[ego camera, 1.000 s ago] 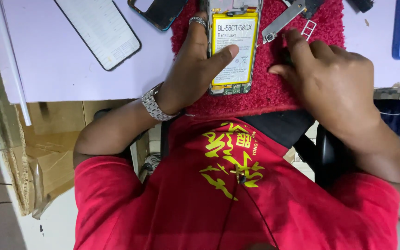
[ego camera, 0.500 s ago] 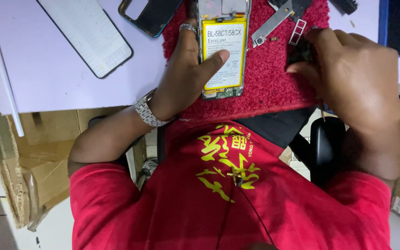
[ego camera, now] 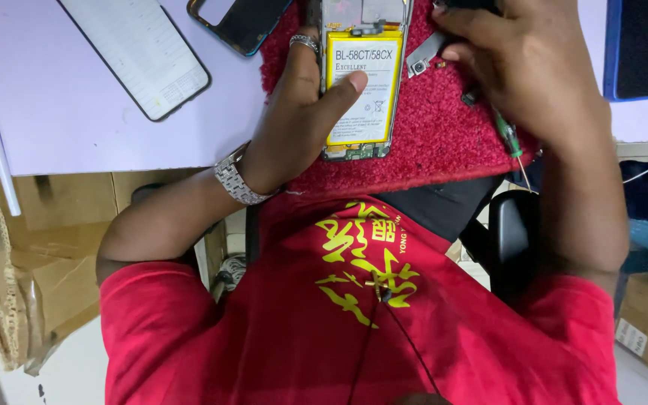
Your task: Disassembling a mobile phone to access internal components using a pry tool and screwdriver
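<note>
Free room, as I see it: bare purple tabletop (ego camera: 76, 135) left of the red mat (ego camera: 444, 142). Obstacles: white phone (ego camera: 138, 52) and dark phone (ego camera: 241, 21) upper left; blue phone (ego camera: 643, 49) right; metal part (ego camera: 423, 58) and screwdriver (ego camera: 510, 139) on the mat.

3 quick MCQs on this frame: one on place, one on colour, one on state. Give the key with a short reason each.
1. Where does the opened phone lie?
A. on the red mat
B. on the cardboard box
C. in the person's lap

2. What colour is the battery in the opened phone?
A. blue
B. yellow
C. black

3. What is the left hand doing?
A. hanging off the table
B. holding a cup
C. resting on the opened phone, thumb on the battery

Key:
1 A, red pile shows all around the phone's frame.
2 B, its casing is yellow with a white label.
3 C, the thumb lies across the label while the fingers grip the phone's left edge; the right hand is over the mat's upper right.
</note>
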